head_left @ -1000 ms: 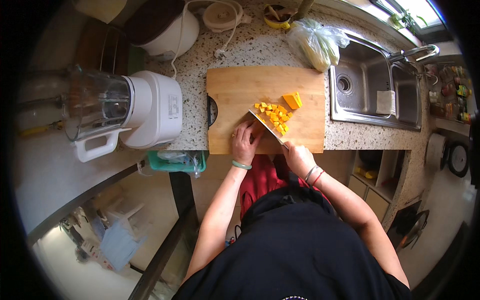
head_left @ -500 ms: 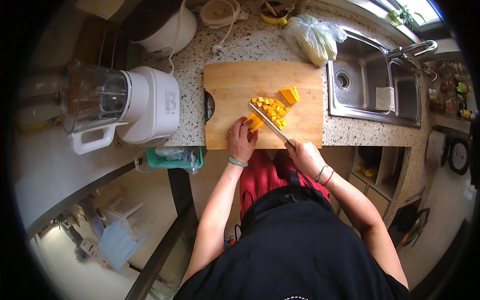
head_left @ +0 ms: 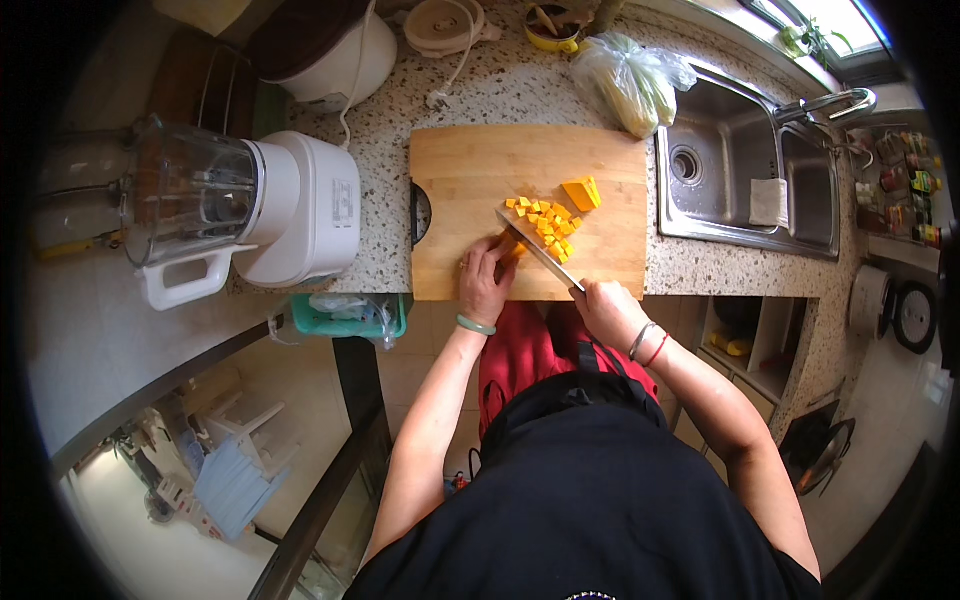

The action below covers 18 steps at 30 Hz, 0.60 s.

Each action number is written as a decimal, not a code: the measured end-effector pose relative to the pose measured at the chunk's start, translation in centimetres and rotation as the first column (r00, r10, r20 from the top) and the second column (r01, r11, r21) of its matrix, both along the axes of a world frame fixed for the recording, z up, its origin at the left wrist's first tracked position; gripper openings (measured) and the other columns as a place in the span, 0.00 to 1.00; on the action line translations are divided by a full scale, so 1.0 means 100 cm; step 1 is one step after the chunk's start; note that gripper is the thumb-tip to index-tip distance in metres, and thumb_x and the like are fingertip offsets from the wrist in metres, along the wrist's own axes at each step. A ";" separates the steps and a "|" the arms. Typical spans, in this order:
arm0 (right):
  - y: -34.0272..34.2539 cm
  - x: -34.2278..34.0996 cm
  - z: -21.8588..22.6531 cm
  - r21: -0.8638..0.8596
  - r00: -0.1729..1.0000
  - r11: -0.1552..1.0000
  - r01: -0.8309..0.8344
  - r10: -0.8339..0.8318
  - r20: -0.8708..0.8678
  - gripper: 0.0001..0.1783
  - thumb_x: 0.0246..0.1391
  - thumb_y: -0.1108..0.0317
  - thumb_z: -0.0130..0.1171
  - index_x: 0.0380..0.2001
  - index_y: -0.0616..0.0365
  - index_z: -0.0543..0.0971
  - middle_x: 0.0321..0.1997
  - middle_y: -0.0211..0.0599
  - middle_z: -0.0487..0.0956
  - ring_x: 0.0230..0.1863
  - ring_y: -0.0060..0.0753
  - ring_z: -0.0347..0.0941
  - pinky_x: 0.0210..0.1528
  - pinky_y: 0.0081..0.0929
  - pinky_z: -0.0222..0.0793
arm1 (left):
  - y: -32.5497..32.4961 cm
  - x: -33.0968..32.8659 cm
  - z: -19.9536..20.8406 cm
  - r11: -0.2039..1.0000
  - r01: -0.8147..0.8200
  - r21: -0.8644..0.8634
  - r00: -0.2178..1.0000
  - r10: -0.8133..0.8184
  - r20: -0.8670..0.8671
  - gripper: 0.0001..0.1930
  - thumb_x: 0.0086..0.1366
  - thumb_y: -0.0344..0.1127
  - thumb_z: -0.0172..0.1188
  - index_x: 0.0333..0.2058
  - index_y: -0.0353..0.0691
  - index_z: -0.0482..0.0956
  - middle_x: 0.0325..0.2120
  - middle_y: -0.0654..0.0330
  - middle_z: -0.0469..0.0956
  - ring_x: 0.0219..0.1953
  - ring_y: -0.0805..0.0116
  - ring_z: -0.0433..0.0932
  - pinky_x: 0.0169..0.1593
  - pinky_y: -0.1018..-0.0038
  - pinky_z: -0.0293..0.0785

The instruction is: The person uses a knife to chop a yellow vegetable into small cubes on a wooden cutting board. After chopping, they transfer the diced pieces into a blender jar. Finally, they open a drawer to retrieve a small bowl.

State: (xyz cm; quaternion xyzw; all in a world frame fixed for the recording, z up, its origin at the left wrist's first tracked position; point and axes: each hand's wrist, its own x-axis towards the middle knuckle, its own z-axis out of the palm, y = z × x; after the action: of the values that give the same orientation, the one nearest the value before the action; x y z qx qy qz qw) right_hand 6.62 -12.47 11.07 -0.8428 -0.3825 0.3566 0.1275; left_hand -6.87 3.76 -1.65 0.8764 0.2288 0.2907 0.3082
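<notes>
A wooden cutting board (head_left: 450,160) lies at the counter's front edge. My right hand (head_left: 610,312) is closed round the handle of a kitchen knife (head_left: 545,258), whose blade slants up and left across the board. Left of the blade, the bent fingers of my left hand (head_left: 484,285) press on orange pumpkin strips (head_left: 512,247), mostly hidden by fingers and blade. Just right of the blade lie several small pumpkin cubes (head_left: 552,220). A larger pumpkin chunk (head_left: 581,194) sits farther back on the board.
A white blender (head_left: 310,205) stands left of the board. At the back right, a clear bag of pale green vegetables (head_left: 635,90) rests beside the steel sink (head_left: 690,222). A teal bin (head_left: 345,325) with plastic bags hangs below the counter edge at left.
The knife blade has shifted slightly left, closer to my left fingertips, and now covers more of the strips. The cubes and the chunk stay about where they were.
</notes>
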 end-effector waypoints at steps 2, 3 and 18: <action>0.005 -0.001 -0.002 0.007 1.000 1.000 -0.002 0.002 -0.011 0.18 0.63 0.60 0.51 0.28 0.65 0.77 0.25 0.60 0.79 0.31 0.64 0.77 0.35 0.53 0.74 | 0.001 0.001 -0.001 1.000 -0.002 0.013 1.000 0.002 0.015 0.21 0.54 0.27 0.68 0.47 0.42 0.76 0.47 0.54 0.75 0.50 0.52 0.75 0.53 0.62 0.71; 0.006 -0.001 -0.004 0.009 1.000 1.000 -0.002 0.002 -0.016 0.18 0.63 0.60 0.51 0.28 0.65 0.77 0.25 0.60 0.79 0.31 0.64 0.77 0.35 0.53 0.74 | 0.001 0.001 -0.001 1.000 -0.002 0.019 1.000 0.002 0.023 0.21 0.54 0.27 0.68 0.47 0.41 0.75 0.47 0.54 0.75 0.50 0.52 0.75 0.53 0.62 0.71; -0.003 -0.004 -0.048 0.115 0.995 0.988 0.100 -0.101 0.001 0.18 0.63 0.56 0.52 0.29 0.60 0.78 0.24 0.59 0.79 0.30 0.63 0.77 0.34 0.52 0.74 | 0.002 0.000 0.002 0.999 0.024 0.046 0.999 -0.022 -0.042 0.23 0.56 0.30 0.67 0.50 0.43 0.72 0.51 0.54 0.72 0.52 0.52 0.73 0.55 0.60 0.70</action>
State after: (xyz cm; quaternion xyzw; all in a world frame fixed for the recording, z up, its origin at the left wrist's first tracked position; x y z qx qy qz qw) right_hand 6.24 -12.75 6.28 -0.8534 -0.3600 0.3241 0.1923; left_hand -6.90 3.94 -1.47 0.8917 0.2183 0.2743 0.2862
